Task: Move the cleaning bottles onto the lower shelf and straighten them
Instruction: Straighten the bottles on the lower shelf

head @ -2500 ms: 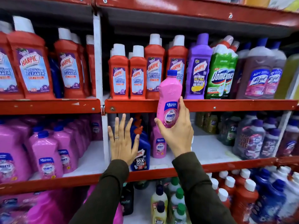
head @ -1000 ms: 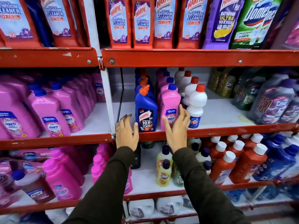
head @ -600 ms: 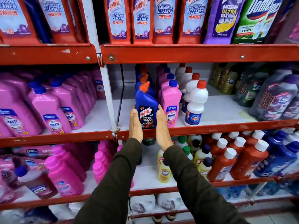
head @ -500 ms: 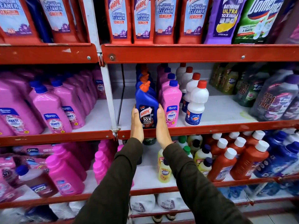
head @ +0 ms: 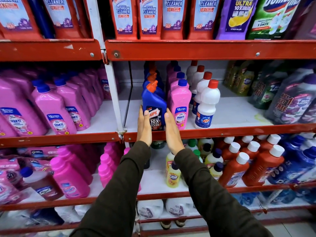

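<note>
A blue Harpic bottle (head: 153, 101) with an orange cap stands upright at the front of the middle shelf (head: 222, 132), heading a row of like bottles. My left hand (head: 144, 125) lies flat against its left side, thumb on the label. My right hand (head: 171, 130) presses flat on its right side, so the bottle is clamped between both palms. A pink Shakti bottle (head: 180, 101) stands upright just to its right, touching or nearly touching it. Beside that is a white bottle (head: 207, 101) with a red cap.
Red Harpic bathroom cleaner bottles (head: 148, 17) fill the shelf above. Large pink bottles (head: 51, 108) crowd the left bay beyond the white upright post (head: 113, 93). Dark purple bottles (head: 290, 103) stand at the right. The shelf below holds yellow, red and blue bottles (head: 256, 165).
The pink bottle went from my right hand down onto the middle shelf. Both hands then closed in on the blue bottle's sides and have stayed there for the last half second.
</note>
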`<state>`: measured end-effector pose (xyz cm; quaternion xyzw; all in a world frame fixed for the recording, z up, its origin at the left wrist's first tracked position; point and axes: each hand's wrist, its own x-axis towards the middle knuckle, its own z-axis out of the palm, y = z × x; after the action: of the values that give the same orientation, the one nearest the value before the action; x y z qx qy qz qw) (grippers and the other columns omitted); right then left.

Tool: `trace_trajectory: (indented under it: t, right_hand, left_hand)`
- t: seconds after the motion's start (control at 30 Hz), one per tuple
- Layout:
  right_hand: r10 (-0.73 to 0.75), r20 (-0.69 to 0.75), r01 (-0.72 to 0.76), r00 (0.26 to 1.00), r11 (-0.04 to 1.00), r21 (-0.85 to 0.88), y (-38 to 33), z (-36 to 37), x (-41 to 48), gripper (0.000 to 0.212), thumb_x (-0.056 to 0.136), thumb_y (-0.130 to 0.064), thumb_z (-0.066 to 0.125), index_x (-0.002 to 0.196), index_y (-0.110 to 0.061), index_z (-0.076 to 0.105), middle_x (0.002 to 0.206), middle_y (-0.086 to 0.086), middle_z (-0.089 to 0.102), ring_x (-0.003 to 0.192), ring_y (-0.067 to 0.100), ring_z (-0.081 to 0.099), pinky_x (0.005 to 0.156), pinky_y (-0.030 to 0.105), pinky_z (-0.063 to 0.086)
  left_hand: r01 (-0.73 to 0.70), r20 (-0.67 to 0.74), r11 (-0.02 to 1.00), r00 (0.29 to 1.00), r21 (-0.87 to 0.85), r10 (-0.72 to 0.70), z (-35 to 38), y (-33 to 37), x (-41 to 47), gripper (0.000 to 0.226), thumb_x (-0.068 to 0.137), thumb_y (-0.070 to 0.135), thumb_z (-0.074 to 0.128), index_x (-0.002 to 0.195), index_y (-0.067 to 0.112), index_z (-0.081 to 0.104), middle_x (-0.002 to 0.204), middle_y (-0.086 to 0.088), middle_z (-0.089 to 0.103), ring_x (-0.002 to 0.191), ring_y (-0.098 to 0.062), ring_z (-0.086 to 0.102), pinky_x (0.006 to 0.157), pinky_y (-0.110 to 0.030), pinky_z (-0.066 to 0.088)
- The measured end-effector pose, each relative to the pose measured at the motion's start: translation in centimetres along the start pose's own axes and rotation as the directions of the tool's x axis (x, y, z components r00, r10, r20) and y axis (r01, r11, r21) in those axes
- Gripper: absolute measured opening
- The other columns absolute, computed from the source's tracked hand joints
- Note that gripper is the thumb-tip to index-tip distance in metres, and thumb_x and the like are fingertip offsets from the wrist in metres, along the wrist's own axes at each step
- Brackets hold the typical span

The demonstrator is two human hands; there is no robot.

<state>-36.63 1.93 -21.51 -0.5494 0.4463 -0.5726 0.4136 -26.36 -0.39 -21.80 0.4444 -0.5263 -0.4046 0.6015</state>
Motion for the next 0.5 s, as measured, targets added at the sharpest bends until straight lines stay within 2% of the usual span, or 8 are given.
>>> trace_trajectory:
  t: [0.07, 0.13, 0.17, 0.2, 0.27, 0.37, 0.43, 0.5]
  right_hand:
    - [-0.008, -0.081, 0.012, 0.997, 0.999, 0.043, 0.5, -0.7, -0.6, 0.068, 0.093, -0.067, 0.038, 0.15, -0.03, 0.045, 0.156, -0.003, 0.048, 0.143, 0.01, 0.044, 0.12, 0.045, 0.04]
    - [-0.061, -0.227, 0.081, 0.972, 0.993, 0.082, 1.2, -1.8, -1.3, 0.047, 0.096, -0.058, 0.041, 0.131, -0.033, 0.06, 0.138, -0.002, 0.062, 0.132, 0.012, 0.056, 0.111, 0.046, 0.049]
    - [-0.079, -0.308, 0.111, 0.948, 0.99, 0.089, 1.4, -2.5, -1.5, 0.041, 0.097, -0.055, 0.042, 0.125, -0.032, 0.062, 0.13, -0.003, 0.065, 0.126, 0.012, 0.06, 0.107, 0.047, 0.052]
    - [-0.086, -0.369, 0.131, 0.926, 0.986, 0.1, 1.5, -3.4, -1.5, 0.039, 0.099, -0.051, 0.042, 0.124, -0.029, 0.063, 0.128, -0.003, 0.065, 0.123, 0.011, 0.061, 0.105, 0.047, 0.053]
    - [-0.082, -0.405, 0.138, 0.911, 0.984, 0.112, 1.5, -4.9, -1.0, 0.04, 0.1, -0.048, 0.041, 0.132, -0.03, 0.056, 0.137, -0.001, 0.057, 0.128, 0.009, 0.056, 0.105, 0.04, 0.053]
    - [-0.053, -0.328, 0.094, 0.943, 0.989, 0.112, 0.7, -6.3, 0.5, 0.049, 0.101, -0.055, 0.037, 0.145, -0.035, 0.044, 0.155, -0.004, 0.043, 0.136, 0.002, 0.048, 0.105, 0.029, 0.047]
    - [-0.031, -0.264, 0.073, 0.964, 0.986, 0.153, 0.6, -6.9, 1.3, 0.058, 0.102, -0.056, 0.036, 0.153, -0.03, 0.038, 0.158, 0.0, 0.043, 0.14, 0.012, 0.049, 0.11, 0.035, 0.047]
    - [-0.012, -0.215, 0.051, 0.977, 0.983, 0.176, 0.3, -7.2, 1.7, 0.053, 0.107, -0.051, 0.035, 0.154, -0.029, 0.037, 0.153, 0.001, 0.051, 0.136, 0.014, 0.054, 0.111, 0.038, 0.049]
  left_hand:
    - [-0.066, -0.15, 0.994, 0.986, 0.086, 0.078, 0.4, -0.3, -0.7, 0.071, 0.098, 0.06, 0.031, 0.161, 0.03, 0.018, 0.169, 0.0, 0.023, 0.154, -0.013, 0.023, 0.128, -0.047, 0.022]
    - [-0.205, -0.318, 0.961, 0.913, 0.185, 0.255, 0.8, -0.2, -1.5, 0.061, 0.102, 0.048, 0.034, 0.157, 0.022, 0.03, 0.163, -0.003, 0.035, 0.15, -0.016, 0.032, 0.125, -0.04, 0.027]
    - [-0.279, -0.359, 0.931, 0.865, 0.233, 0.35, 1.2, -0.1, -1.7, 0.055, 0.103, 0.042, 0.034, 0.153, 0.019, 0.036, 0.158, -0.004, 0.042, 0.146, -0.019, 0.037, 0.122, -0.036, 0.03]
    - [-0.348, -0.351, 0.897, 0.832, 0.273, 0.43, 1.6, 0.1, -1.8, 0.05, 0.104, 0.037, 0.035, 0.15, 0.018, 0.041, 0.153, -0.005, 0.047, 0.143, -0.02, 0.042, 0.12, -0.035, 0.033]
    - [-0.449, -0.235, 0.837, 0.817, 0.312, 0.526, 2.8, 0.4, -1.9, 0.044, 0.106, 0.032, 0.036, 0.147, 0.019, 0.045, 0.146, -0.001, 0.05, 0.137, -0.022, 0.048, 0.118, -0.04, 0.038]
    - [-0.427, -0.046, 0.864, 0.89, 0.268, 0.454, 5.5, 0.7, -2.5, 0.051, 0.105, 0.043, 0.035, 0.152, 0.025, 0.04, 0.153, 0.005, 0.046, 0.14, -0.016, 0.046, 0.118, -0.039, 0.039]
    - [-0.316, 0.049, 0.925, 0.948, 0.209, 0.313, 7.3, 0.5, -2.9, 0.063, 0.101, 0.056, 0.033, 0.158, 0.029, 0.028, 0.164, 0.003, 0.034, 0.149, -0.01, 0.033, 0.121, -0.033, 0.032]
    - [-0.163, 0.08, 0.97, 0.985, 0.183, 0.15, 8.6, 0.1, -3.1, 0.075, 0.095, 0.066, 0.028, 0.161, 0.034, 0.013, 0.171, 0.005, 0.016, 0.154, -0.007, 0.016, 0.125, -0.033, 0.021]
